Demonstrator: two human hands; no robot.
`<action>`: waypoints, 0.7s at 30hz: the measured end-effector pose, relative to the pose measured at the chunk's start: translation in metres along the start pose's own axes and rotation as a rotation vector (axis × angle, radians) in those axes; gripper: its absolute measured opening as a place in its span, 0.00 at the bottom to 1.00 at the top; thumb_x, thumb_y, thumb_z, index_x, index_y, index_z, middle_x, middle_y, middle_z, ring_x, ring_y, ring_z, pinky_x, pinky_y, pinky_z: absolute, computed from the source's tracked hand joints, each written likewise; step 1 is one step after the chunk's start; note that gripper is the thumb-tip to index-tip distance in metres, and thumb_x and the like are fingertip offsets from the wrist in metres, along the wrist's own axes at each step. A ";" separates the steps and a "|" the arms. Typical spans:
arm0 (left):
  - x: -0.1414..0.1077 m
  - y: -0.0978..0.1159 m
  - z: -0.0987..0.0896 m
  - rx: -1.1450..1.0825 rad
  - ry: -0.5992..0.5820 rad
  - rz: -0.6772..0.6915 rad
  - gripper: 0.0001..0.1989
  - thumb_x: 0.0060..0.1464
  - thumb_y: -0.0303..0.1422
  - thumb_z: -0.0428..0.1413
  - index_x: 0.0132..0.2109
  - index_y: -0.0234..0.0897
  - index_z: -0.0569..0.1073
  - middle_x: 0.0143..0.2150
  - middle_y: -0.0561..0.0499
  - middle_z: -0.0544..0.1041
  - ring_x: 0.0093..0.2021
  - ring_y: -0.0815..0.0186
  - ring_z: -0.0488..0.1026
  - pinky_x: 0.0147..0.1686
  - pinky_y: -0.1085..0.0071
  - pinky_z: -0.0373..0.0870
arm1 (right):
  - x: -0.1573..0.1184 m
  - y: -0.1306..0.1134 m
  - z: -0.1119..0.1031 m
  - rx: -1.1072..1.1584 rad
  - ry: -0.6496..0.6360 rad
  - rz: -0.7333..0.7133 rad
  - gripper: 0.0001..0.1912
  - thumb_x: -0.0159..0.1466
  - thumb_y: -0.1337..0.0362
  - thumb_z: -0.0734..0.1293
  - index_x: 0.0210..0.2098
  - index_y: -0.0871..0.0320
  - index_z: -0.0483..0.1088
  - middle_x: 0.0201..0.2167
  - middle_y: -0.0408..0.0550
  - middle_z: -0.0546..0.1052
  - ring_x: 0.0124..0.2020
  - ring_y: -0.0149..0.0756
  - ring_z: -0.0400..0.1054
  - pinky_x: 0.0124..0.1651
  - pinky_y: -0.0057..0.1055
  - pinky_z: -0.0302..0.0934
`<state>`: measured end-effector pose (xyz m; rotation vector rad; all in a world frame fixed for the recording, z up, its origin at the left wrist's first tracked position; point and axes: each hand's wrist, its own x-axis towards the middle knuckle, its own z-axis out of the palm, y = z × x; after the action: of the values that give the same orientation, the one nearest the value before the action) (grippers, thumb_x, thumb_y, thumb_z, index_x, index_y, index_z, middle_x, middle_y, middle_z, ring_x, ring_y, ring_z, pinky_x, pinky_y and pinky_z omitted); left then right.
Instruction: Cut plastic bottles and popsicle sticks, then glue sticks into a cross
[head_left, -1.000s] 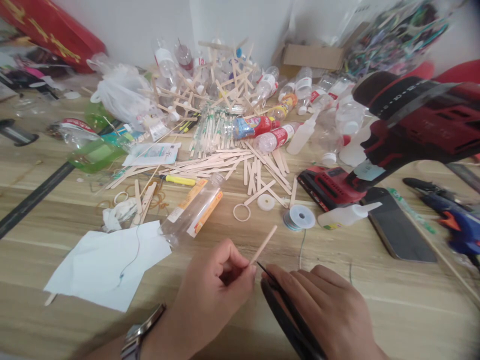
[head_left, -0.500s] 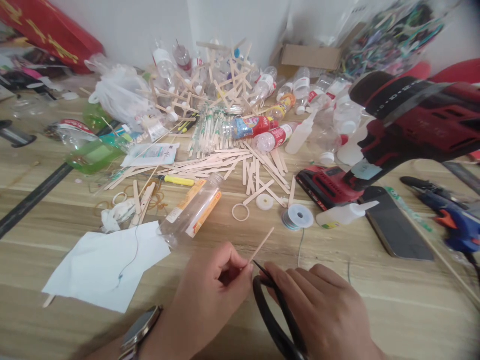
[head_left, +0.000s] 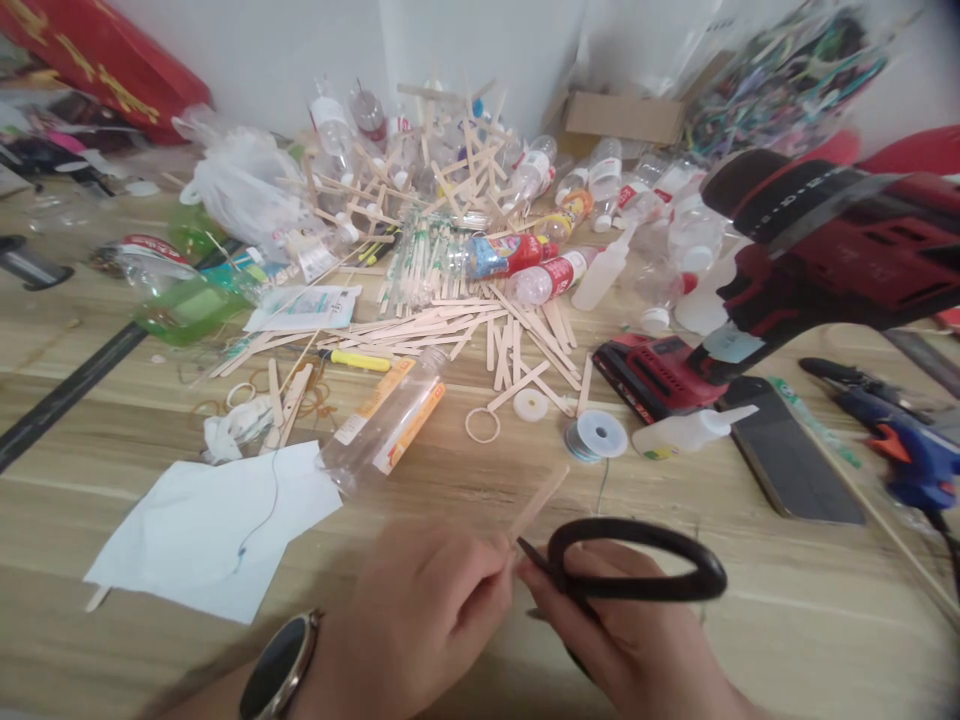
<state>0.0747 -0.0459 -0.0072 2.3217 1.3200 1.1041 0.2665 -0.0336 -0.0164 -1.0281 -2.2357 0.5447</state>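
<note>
The right hand (head_left: 634, 640), fingers wrapped round black scissors (head_left: 571, 578), had turned over, setting their tip beside the wooden stick (head_left: 541, 504) at a new angle. Closed fingers of the left hand (head_left: 435, 610) pinched the stick, near and central.

round, dark-dialled, metallic-rimmed wristwatch (head_left: 277, 663)

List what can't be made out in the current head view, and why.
Head view, all:
Wooden stick: gripped end hidden by the left hand.
Scissors: other handle mostly hidden by the right hand.
Red drill: rear cut off by the picture's right edge.
Orange-labelled bottle: small print too blurred to read.
</note>
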 end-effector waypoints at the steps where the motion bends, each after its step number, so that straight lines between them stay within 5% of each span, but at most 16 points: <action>1: -0.001 -0.001 0.000 0.004 0.009 0.042 0.11 0.64 0.24 0.49 0.32 0.39 0.67 0.23 0.58 0.75 0.22 0.73 0.70 0.25 0.73 0.60 | 0.001 -0.002 -0.001 0.089 -0.046 0.062 0.15 0.71 0.64 0.60 0.28 0.56 0.68 0.21 0.40 0.74 0.21 0.29 0.69 0.25 0.24 0.59; 5: -0.006 -0.003 0.000 0.001 0.017 0.163 0.09 0.64 0.22 0.48 0.37 0.39 0.67 0.26 0.57 0.76 0.26 0.71 0.73 0.30 0.72 0.63 | 0.003 -0.010 -0.003 0.337 -0.146 0.175 0.16 0.71 0.62 0.59 0.28 0.56 0.70 0.23 0.39 0.75 0.21 0.27 0.69 0.24 0.21 0.61; 8: -0.007 -0.003 0.000 -0.012 0.024 0.160 0.09 0.63 0.22 0.48 0.37 0.38 0.68 0.25 0.57 0.76 0.25 0.71 0.72 0.29 0.73 0.63 | 0.001 -0.008 -0.004 0.186 -0.059 0.092 0.17 0.72 0.62 0.59 0.27 0.56 0.69 0.21 0.40 0.75 0.20 0.28 0.69 0.24 0.22 0.61; 13: 0.000 0.002 0.002 -0.113 -0.053 -0.212 0.11 0.60 0.26 0.52 0.29 0.38 0.69 0.22 0.58 0.74 0.22 0.72 0.70 0.23 0.76 0.60 | 0.003 0.003 -0.005 -0.299 0.055 -0.218 0.20 0.75 0.67 0.51 0.38 0.62 0.72 0.21 0.43 0.78 0.18 0.29 0.70 0.24 0.29 0.58; 16: 0.004 0.002 0.002 -0.197 -0.152 -0.374 0.10 0.59 0.26 0.53 0.29 0.38 0.71 0.22 0.58 0.75 0.22 0.73 0.70 0.22 0.79 0.60 | 0.005 0.004 -0.003 -0.352 0.056 -0.223 0.22 0.75 0.68 0.50 0.35 0.61 0.72 0.20 0.42 0.77 0.17 0.29 0.70 0.23 0.29 0.57; 21: 0.002 0.001 0.000 -0.062 -0.045 -0.127 0.13 0.59 0.24 0.51 0.26 0.37 0.69 0.20 0.56 0.72 0.22 0.72 0.67 0.24 0.74 0.58 | 0.002 -0.004 0.003 -0.018 -0.004 0.039 0.18 0.73 0.64 0.58 0.27 0.56 0.67 0.20 0.40 0.73 0.20 0.29 0.68 0.23 0.25 0.59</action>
<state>0.0763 -0.0447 -0.0054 2.1735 1.3757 1.0320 0.2611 -0.0347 -0.0153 -1.0825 -2.2318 0.5443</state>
